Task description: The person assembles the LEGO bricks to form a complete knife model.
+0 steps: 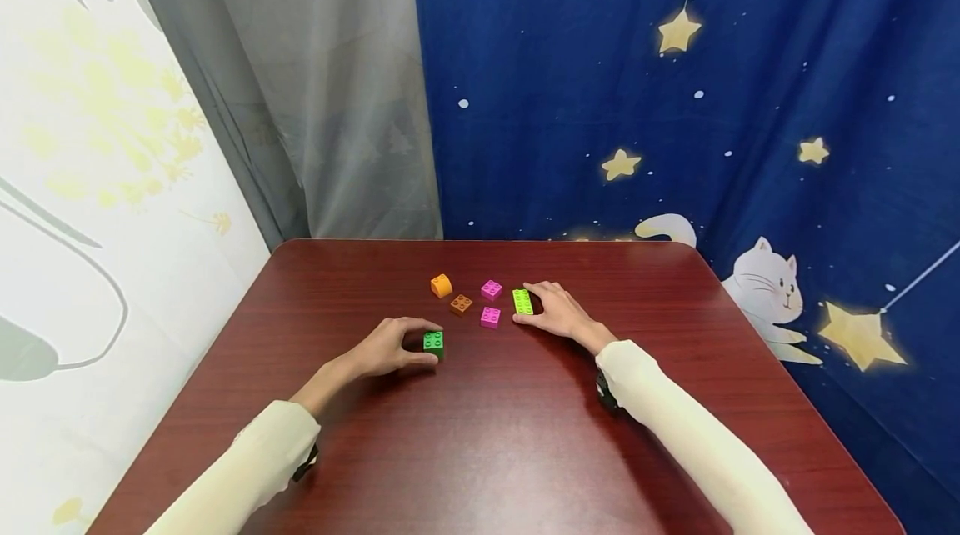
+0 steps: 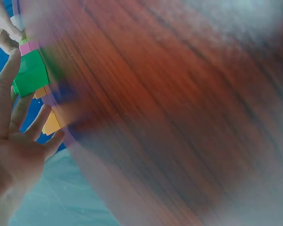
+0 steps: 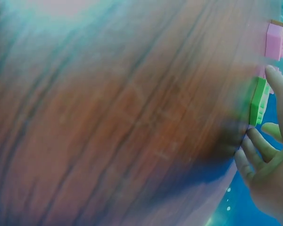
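Note:
Near the table's middle, my left hand [image 1: 390, 346] holds a green toy building block [image 1: 433, 342] between thumb and index finger. In the left wrist view the thumb lies along the top side of the green block [image 2: 31, 74], with fingers below it. My right hand [image 1: 557, 310] pinches a lime-green building block [image 1: 522, 302], longer than the others, thumb at its near end and index finger at its far end. The right wrist view shows the lime-green block [image 3: 259, 101] low on the table between thumb and fingers.
Between the hands lie two pink blocks [image 1: 491, 289], one nearer and one farther, and a brown block [image 1: 461, 304]. An orange block [image 1: 441, 286] with a curved side sits farther left. The dark red table [image 1: 480, 452] ends at curtains [image 1: 570, 102] behind.

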`<state>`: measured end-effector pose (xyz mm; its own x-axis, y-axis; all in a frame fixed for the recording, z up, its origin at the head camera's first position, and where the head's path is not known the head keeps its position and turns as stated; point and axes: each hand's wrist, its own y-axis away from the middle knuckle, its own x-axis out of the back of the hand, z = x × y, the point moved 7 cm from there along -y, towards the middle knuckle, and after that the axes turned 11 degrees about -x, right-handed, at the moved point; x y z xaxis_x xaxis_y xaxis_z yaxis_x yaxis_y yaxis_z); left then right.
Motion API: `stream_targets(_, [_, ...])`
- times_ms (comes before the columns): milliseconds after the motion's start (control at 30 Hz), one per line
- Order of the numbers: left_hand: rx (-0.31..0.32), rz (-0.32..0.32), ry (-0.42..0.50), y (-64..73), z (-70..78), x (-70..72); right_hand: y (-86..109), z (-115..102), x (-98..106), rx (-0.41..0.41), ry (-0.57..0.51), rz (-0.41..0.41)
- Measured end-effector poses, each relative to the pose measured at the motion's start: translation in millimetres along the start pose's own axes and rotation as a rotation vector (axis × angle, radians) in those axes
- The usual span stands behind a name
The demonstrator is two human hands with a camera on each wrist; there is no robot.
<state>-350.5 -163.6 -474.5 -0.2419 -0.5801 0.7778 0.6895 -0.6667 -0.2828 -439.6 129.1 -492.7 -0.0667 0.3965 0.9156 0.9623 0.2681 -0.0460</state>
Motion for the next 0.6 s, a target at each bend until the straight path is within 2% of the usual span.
stream_targets(300, [0.057,0.008,0.013,-3.4,-2.9,-2.6,-2.4,-1.2,1.8,0.026,-0.049,0.015])
stream_targets(600, [0.13,0.025,0.108,-4.9,-9.2,-5.7,1.5,2.7,5.2,0.107,-0.111,-0.008])
